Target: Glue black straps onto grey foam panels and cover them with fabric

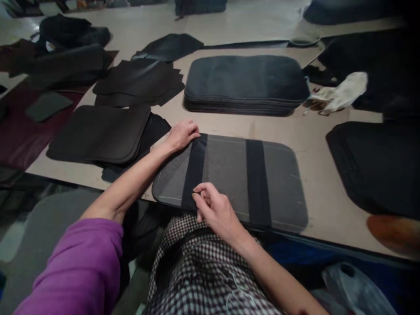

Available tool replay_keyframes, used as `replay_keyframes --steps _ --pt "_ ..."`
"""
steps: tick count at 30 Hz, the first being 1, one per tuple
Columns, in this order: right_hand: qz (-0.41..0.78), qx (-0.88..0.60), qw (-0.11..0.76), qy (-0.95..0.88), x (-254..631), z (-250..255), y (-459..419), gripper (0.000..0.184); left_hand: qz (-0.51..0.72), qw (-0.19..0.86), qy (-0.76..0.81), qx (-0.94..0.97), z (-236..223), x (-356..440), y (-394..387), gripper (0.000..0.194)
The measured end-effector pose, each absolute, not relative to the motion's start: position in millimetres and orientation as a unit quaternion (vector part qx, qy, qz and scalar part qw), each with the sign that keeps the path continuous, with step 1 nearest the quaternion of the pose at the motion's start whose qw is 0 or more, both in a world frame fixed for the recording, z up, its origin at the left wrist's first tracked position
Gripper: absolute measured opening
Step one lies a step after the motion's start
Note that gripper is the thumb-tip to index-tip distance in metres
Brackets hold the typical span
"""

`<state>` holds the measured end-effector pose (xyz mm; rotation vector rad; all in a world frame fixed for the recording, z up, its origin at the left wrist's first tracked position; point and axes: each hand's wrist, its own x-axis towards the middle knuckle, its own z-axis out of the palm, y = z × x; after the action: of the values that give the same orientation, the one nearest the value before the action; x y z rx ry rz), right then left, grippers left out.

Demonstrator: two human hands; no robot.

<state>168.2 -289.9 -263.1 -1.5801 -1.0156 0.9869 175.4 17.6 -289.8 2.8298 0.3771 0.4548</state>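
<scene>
Pinching black strap (194, 173) at pad's near edge — right hand (215, 210) | left hand (182, 134) flat on grey pad (226, 173) far edge

A grey padded panel (229, 179) with two black straps lies at the table's (315, 131) near edge. The left hand (182, 134) presses the left strap's (194, 173) far end; the right hand (215, 208) pinches its near end. A stack of dark panels (246, 83) lies farther off
</scene>
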Motion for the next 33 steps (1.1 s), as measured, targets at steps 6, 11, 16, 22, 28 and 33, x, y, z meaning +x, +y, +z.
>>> replay_keyframes --steps 6,11,16,22,28,33 --pt "0.410 -0.659 0.477 -0.411 166.6 -268.1 -290.7 0.012 0.146 0.141 0.148 0.968 -286.7 176.2 14.9 0.009" --pt "0.414 -0.659 0.475 -0.412 162.7 -267.6 -287.0 0.012 0.162 0.118 0.134 0.970 -288.3 175.3 13.2 0.007" --pt "0.426 -0.653 0.473 -0.409 158.2 -269.7 -280.8 0.012 0.184 0.039 0.105 0.976 -286.6 173.9 5.4 0.010" --pt "0.304 -0.720 0.345 -0.519 157.3 -271.3 -279.7 0.012 0.110 -0.018 0.086 0.990 -273.1 169.2 -11.3 0.026" --pt "0.178 -0.761 0.169 -0.601 152.3 -272.6 -283.9 0.017 0.110 -0.053 0.078 0.989 -271.8 156.8 -18.5 0.023" --pt "0.032 -0.733 0.169 -0.658 148.7 -272.3 -287.2 0.017 0.111 -0.041 0.090 0.989 -269.3 142.4 -28.7 0.032"
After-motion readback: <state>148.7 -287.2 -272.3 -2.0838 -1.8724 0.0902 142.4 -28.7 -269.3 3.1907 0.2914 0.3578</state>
